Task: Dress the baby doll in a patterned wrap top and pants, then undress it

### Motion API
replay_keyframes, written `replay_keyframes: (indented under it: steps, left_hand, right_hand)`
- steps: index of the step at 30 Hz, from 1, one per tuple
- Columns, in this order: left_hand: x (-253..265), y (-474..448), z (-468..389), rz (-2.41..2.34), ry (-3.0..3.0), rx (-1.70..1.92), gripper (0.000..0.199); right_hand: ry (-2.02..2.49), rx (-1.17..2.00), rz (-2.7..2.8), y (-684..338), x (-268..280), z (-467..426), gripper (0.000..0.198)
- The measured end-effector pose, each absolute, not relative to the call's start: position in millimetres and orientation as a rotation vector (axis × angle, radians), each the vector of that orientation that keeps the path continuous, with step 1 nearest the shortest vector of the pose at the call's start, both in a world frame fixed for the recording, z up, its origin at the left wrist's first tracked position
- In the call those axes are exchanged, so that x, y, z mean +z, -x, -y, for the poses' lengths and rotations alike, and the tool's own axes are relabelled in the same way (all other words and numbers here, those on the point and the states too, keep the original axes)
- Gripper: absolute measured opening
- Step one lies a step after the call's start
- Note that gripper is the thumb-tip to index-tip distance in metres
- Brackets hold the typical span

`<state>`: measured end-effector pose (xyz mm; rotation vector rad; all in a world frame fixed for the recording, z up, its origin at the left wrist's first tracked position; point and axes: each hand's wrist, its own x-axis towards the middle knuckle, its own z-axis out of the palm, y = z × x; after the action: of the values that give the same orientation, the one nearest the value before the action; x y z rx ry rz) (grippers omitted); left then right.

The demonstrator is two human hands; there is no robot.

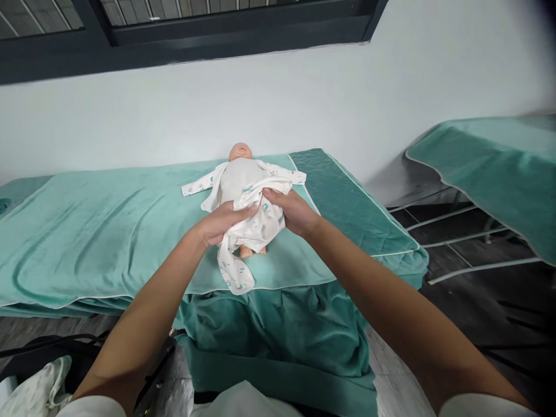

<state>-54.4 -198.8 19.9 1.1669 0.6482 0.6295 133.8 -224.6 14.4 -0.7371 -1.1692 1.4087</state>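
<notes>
A baby doll (240, 152) lies on its back on the green bed, head toward the wall. It has on a white patterned baby jacket (198, 186), which hangs open with both sleeves spread. Above the doll's legs, my two hands hold bunched white baby trousers (263, 223) with a small blue-green print. My left hand (220, 223) grips their left side, thumb on top. On the other side, my right hand (296, 211) pinches the gathered cloth near the top. One trouser leg dangles toward the bed's front edge. The doll's feet (246, 251) peek out below the cloth; its legs are hidden.
The green bed (99, 231) stands against a white wall under a dark-framed window (234, 35). To the right is another green-covered bed (499, 168), with metal bars below it. A dark bag with pale cloth (39, 388) sits on the floor at lower left.
</notes>
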Motion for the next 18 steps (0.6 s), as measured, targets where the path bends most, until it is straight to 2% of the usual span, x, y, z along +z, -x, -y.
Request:
replay_keyframes:
  steps: [2, 5, 8, 13, 18]
  left_hand:
    - [19.8, 55.2, 199.5, -0.613, -1.186, 0.545, 0.052]
    - [21.9, 46.8, 200.2, -0.550, -1.101, 0.775, 0.058]
    - [22.0, 35.6, 200.9, -0.519, -1.003, 0.952, 0.054]
    - [17.3, 37.8, 201.1, -0.613, -1.053, 0.757, 0.043]
    - [17.4, 47.7, 193.6, -0.730, -1.164, 0.616, 0.045]
  right_hand:
    - [0.721, 1.370, 1.119, -134.3, 11.7, 221.7, 0.043]
    - [0.717, 1.309, 1.080, -130.9, 1.1, 222.3, 0.041]
    - [0.755, 1.328, 1.109, -125.2, -15.1, 226.2, 0.046]
    - [0.745, 1.499, 1.000, -135.5, -31.5, 229.0, 0.053]
    - [0.697, 1.595, 0.977, -160.5, -23.6, 228.9, 0.052]
